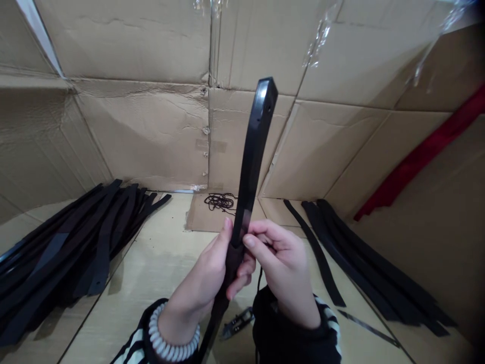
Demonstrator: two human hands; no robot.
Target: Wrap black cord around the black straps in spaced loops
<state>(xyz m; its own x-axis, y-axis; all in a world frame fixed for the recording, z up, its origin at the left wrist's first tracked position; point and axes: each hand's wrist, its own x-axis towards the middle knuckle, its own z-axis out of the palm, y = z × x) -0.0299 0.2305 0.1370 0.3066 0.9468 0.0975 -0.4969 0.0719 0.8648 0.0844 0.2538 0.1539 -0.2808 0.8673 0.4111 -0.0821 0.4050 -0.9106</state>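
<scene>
A long, slightly curved dark bar (250, 167) stands tilted up in the middle of the view, its tip glossy black with small holes. Its lower part is covered by a dark brown sleeve or wrap (234, 260). My left hand (206, 273) is closed around this covered part, thumb along the side. Thumb and fingers of my right hand (282, 260) pinch at the upper edge of the covering. A thin dark cord (259, 280) hangs below my right hand. Whether the fingertips grip the cord or the covering is hidden.
Dark flat strips (76, 242) are heaped at the left, and several more strips (364, 263) lie at the right. A coiled cord (220, 201) rests on cardboard ahead. Near my wrists lies a small metal tool (238, 322). Cardboard walls (151, 136) surround the table; a red strip (420, 154) hangs right.
</scene>
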